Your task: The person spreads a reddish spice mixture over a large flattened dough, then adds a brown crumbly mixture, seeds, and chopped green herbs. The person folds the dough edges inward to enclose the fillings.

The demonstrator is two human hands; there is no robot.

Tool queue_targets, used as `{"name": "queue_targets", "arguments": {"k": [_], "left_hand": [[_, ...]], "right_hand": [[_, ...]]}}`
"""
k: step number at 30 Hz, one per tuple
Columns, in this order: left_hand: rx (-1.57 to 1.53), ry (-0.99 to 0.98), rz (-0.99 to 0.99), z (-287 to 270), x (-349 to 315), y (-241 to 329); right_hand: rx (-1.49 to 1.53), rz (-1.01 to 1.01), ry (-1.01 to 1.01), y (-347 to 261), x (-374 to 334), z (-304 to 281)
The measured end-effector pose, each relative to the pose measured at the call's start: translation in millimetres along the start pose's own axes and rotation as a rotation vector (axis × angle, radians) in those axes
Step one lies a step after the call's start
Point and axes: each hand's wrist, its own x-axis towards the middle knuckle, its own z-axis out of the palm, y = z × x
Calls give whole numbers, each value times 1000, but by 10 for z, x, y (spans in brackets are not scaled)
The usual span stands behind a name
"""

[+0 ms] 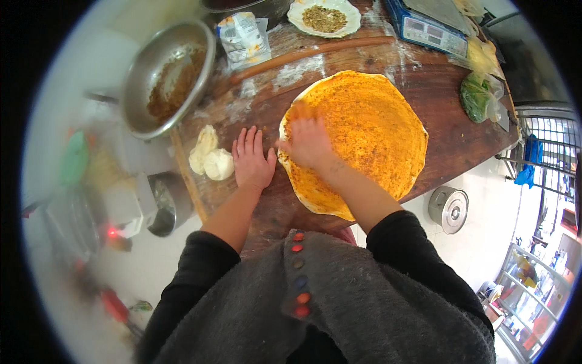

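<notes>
Head view shows, at centre, the orange-coated dough (370, 136) under the right hand (310, 142), which is blurred but open, gripping nothing visible, while the left hand (252, 160), flat and seemingly empty, presses the table (458, 142) just beside it, apparently for support.

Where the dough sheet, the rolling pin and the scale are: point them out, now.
Dough sheet (367, 133): head view, on its orange-coated top, near the middle.
Rolling pin (306, 53): head view, about midway along its wooden length.
Scale (427, 30): head view, on its front panel.
</notes>
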Motion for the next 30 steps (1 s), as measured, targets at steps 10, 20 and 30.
{"name": "queue_targets", "arguments": {"k": [10, 20, 30], "left_hand": [[-14, 17, -3, 68, -13, -43], [11, 29, 18, 86, -18, -45], [-28, 29, 19, 69, -12, -50]], "right_hand": [[288, -110, -201, 767, -659, 12], [-132, 628, 137, 1143, -1267, 116], [215, -5, -104, 652, -1879, -86]]}}
